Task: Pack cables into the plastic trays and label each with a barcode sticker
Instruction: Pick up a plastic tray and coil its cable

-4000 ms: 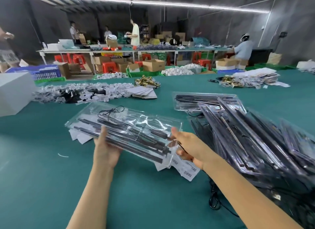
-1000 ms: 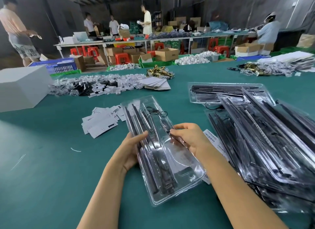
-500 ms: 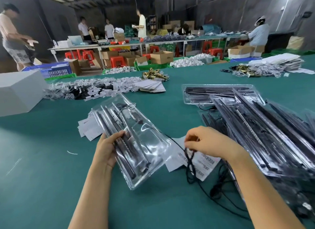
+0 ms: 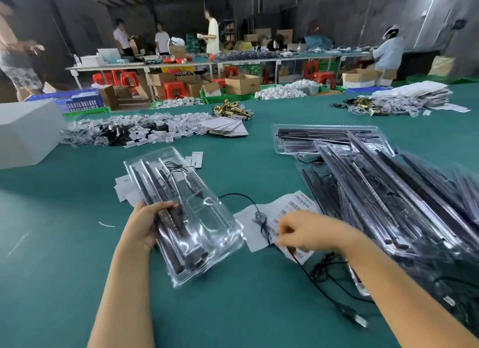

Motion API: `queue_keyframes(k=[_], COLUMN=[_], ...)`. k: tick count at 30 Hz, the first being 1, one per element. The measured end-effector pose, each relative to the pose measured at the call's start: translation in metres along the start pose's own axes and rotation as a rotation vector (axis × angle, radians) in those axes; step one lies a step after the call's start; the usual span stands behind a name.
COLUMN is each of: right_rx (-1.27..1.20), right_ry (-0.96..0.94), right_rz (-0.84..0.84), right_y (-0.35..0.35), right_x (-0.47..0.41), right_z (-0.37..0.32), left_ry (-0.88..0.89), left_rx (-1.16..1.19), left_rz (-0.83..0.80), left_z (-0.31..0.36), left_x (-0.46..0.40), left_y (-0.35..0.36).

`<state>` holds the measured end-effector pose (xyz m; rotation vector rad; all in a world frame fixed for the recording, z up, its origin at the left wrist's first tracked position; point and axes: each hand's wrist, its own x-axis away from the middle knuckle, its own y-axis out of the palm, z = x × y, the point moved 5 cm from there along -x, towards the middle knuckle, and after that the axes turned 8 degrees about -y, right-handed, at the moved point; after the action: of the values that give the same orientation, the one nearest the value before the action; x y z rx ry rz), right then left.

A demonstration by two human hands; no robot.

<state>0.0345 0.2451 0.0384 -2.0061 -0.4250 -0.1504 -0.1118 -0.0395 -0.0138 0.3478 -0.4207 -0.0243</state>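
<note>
My left hand [image 4: 147, 224] grips the left edge of a clear plastic tray [image 4: 204, 226] with dark strips inside, tilted above the green table [image 4: 64, 283]. My right hand [image 4: 308, 233] pinches a thin black cable [image 4: 261, 224] above a sheet of barcode stickers [image 4: 298, 207]. The cable loops back toward the tray and trails along the table to a plug [image 4: 355, 319] at the lower right.
A big heap of filled trays [image 4: 401, 205] covers the table's right side. Loose white labels [image 4: 124, 189] lie behind the held tray. Farther back are bagged parts [image 4: 124, 132], gold fittings [image 4: 230, 109] and a white box [image 4: 26, 132]. People work at distant tables.
My right hand let go of the tray, moved right to the sticker sheet and took hold of the black cable. My left hand swung the tray leftward, keeping its grip.
</note>
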Motion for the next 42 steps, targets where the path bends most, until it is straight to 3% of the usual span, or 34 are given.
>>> queue_keyframes(k=[7, 11, 15, 19, 21, 23, 26, 28, 31, 34, 38, 42], right_rx=[-0.987, -1.215, -1.416, -1.599, -1.584, -1.288, -0.525, -0.255, -0.285, -0.524, -0.913, -0.869], right_ry=[0.007, -0.001, -0.029, -0.090, -0.097, -0.069, -0.148, -0.339, -0.468, -0.499, -0.558, -0.557], right_rz=[0.490, 0.629, 0.640, 0.597, 0.609, 0.663, 0.787, 0.861, 0.902, 0.883, 0.729, 0.688], right_y=[-0.051, -0.035, -0.004, -0.003, -0.004, -0.004, -0.009, -0.008, -0.007, -0.014, -0.020, -0.021], right_x=[-0.038, -0.065, -0.079, -0.080, -0.079, -0.074, -0.065, -0.058, -0.051, -0.043, -0.037, -0.033], right_z=[0.010, 0.016, 0.024, 0.029, 0.030, 0.026, 0.005, -0.017, -0.034, -0.035, -0.037, -0.038], left_ry=[-0.030, 0.117, 0.266, 0.291, 0.447, 0.725, 1.133, 1.288, 1.207, 1.059, 0.871, 0.870], left_rx=[-0.349, -0.640, -0.904, -1.295, -1.320, -1.294, -1.366, -1.437, -1.306, -1.117, -0.964, -0.855], left_rz=[0.124, 0.296, 0.388, 0.566, 0.613, 0.583, 0.313, 0.100, -0.102, -0.095, -0.144, -0.131], left_z=[0.003, 0.007, 0.011, 0.010, 0.013, 0.014, -0.004, -0.023, -0.032, -0.025, -0.022, -0.021], left_x=[-0.001, 0.005, 0.009, 0.015, 0.031, 0.049, 0.080, 0.094, 0.091, 0.080, 0.073, 0.076], left_y=[-0.004, -0.005, 0.000, 0.012, 0.030, 0.059, 0.115, 0.142, 0.150, 0.139, 0.129, 0.126])
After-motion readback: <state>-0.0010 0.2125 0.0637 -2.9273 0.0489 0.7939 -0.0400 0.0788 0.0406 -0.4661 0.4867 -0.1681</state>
